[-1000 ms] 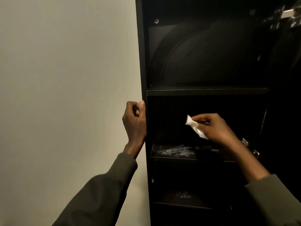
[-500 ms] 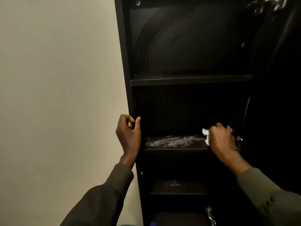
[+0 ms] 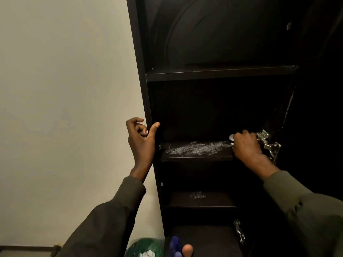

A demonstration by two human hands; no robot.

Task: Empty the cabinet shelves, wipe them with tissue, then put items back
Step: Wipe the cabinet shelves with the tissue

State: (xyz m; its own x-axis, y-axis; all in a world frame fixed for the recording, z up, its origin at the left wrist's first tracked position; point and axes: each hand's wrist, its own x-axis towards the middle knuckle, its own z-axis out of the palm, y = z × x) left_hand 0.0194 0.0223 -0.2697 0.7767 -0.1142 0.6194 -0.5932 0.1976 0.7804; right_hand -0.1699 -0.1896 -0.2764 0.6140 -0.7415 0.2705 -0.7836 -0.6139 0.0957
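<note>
A tall black cabinet (image 3: 141, 75) stands open against a pale wall, its shelves bare. The middle shelf (image 3: 194, 157) carries whitish smears across its top. My right hand (image 3: 246, 148) rests at the right end of that shelf, closed on a white tissue (image 3: 231, 137) of which only a small edge shows. My left hand (image 3: 142, 140) hovers at the cabinet's left side panel, fingers loosely curled, thumb against the panel's inner edge, holding nothing. An upper shelf (image 3: 219, 75) and a lower shelf (image 3: 200, 205) are dark; the lower one has a faint smear.
A metal door hinge (image 3: 267, 143) sits just right of my right hand; another hinge (image 3: 239, 231) is lower down. On the floor at the cabinet's foot are a green object (image 3: 146, 246), a blue-purple item (image 3: 175, 243) and an orange-pink item (image 3: 187, 250).
My right hand with the tissue dropped from mid-air to the middle shelf and slid to its right end. My left hand loosened its grip on the side panel. The view tilted down.
</note>
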